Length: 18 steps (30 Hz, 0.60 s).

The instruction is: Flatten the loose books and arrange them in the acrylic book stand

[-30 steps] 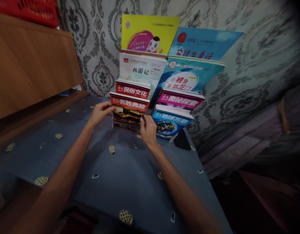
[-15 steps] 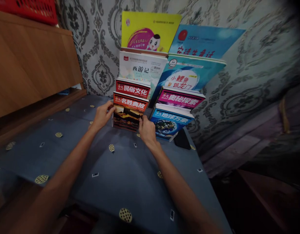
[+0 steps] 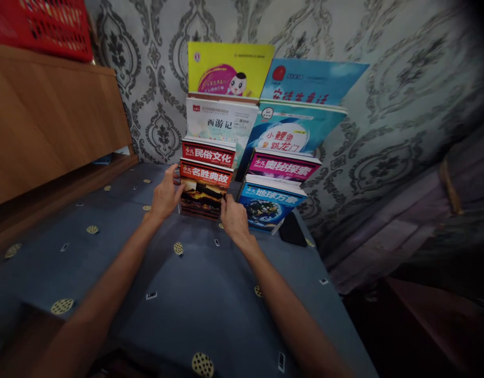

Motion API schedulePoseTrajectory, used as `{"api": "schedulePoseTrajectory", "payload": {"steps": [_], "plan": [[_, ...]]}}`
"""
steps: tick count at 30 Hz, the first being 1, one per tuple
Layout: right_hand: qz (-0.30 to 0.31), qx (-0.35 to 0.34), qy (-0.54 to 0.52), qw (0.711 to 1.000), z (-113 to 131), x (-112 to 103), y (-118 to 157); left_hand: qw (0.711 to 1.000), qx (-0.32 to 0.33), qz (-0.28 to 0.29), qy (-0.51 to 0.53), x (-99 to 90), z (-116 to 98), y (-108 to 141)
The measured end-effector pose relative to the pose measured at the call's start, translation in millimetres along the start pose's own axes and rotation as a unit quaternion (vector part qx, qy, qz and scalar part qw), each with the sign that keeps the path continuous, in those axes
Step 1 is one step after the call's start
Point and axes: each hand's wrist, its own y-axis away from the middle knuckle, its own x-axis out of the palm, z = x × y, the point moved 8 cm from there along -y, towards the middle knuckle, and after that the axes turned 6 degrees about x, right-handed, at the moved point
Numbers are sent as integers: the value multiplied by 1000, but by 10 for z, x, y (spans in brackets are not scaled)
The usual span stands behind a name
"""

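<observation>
A small book with an orange-red title band and a dark landscape cover stands upright at the front of the left row. My left hand holds its left edge, the thumb at the front cover and the fingers along the side. At the right edge, my right hand has its fingers closed on the same book; some fingertips are hidden. Just behind it stands a red-banded book. To the right of my right hand is a blue book with a globe on its cover.
Behind rise a white book, a yellow book, a magenta book, a teal book and a blue book. A black phone-like object lies on the patterned cloth. A wooden cabinet bears a red basket.
The view has tilted, so the books sit lower in the picture. My left hand's fingers now reach further around the front book's left side; my right hand stays at its right edge.
</observation>
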Motion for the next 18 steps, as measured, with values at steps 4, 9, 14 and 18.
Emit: {"api": "schedulePoseTrajectory", "payload": {"steps": [4,9,14,18], "plan": [[2,-2,1,1000,5,-10,-3,996,30,44,-75,-25,-221,-56],[1,-8,0,1000,13,-28,3,981,-9,106,-160,-53,-332,-123],[7,-10,-4,1000,18,-49,17,986,0,98,-137,-85,-350,-168],[10,-13,-10,1000,28,-72,28,993,18,71,-88,-100,-315,-158]]}}
